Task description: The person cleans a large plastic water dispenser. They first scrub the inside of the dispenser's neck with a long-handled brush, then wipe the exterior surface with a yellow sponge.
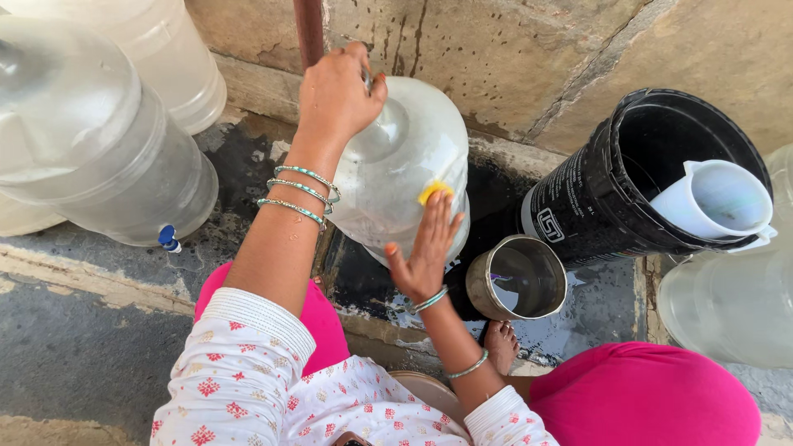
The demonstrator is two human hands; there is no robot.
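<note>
Scrubbing looks midway: our left hand (337, 92) is clamped on the jug (405, 165) neck, tilted on wet ground, right hand (425, 248) fingers spread, pressing a sponge (434, 191) on its side; rinsing remains, we judge.

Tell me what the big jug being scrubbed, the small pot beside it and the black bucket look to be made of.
The big jug, steadied by the left hand, looks like translucent, cloudy plastic: light passes through its walls. The small pot near the right hand seems to be metal, probably steel, with a dull grey shine. The black bucket appears to be matte plastic with a ribbed rim.
</note>
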